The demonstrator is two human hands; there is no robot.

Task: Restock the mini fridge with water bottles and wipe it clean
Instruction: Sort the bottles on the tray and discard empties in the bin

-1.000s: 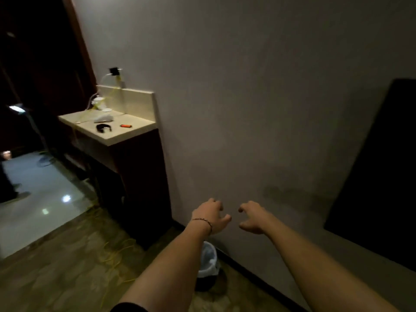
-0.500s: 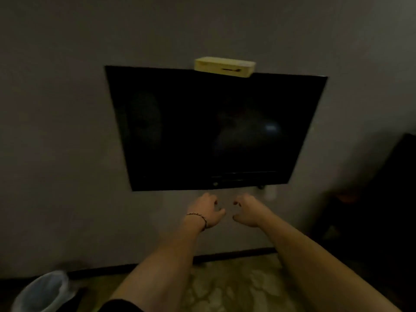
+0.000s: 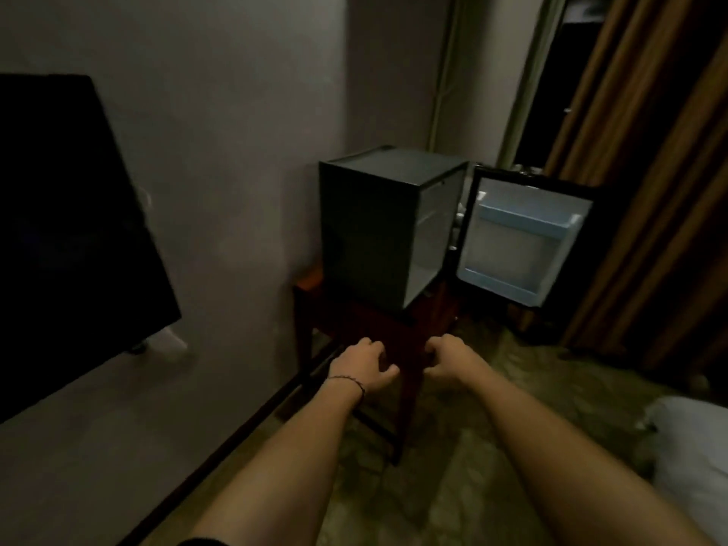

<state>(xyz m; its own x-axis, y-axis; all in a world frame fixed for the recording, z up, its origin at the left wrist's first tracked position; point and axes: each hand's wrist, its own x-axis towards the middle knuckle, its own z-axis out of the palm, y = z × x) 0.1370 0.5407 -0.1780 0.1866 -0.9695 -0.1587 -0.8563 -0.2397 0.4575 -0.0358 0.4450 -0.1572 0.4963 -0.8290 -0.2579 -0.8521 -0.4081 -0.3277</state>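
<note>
A dark grey mini fridge (image 3: pixel 366 226) stands on a dark wooden stand (image 3: pixel 378 329) in the room's corner. Its door (image 3: pixel 520 246) hangs wide open to the right, showing pale door shelves that look bare. The fridge's inside is seen only at a slant and looks pale and bare. My left hand (image 3: pixel 364 366), with a thin bracelet at the wrist, and my right hand (image 3: pixel 447 358) hover side by side in front of the stand, below the fridge, fingers loosely curled and holding nothing. No water bottle or cloth is in view.
A black wall-mounted screen (image 3: pixel 71 230) fills the left side. Brown curtains (image 3: pixel 646 183) hang at the right behind the fridge door. A white cushion or bedding (image 3: pixel 693 455) lies at the lower right. The floor (image 3: pixel 492 447) is patterned stone.
The view has swung right, from the desk and bin, past the wall screen, to the open mini fridge in the corner. Both hands stay held out in front, empty.
</note>
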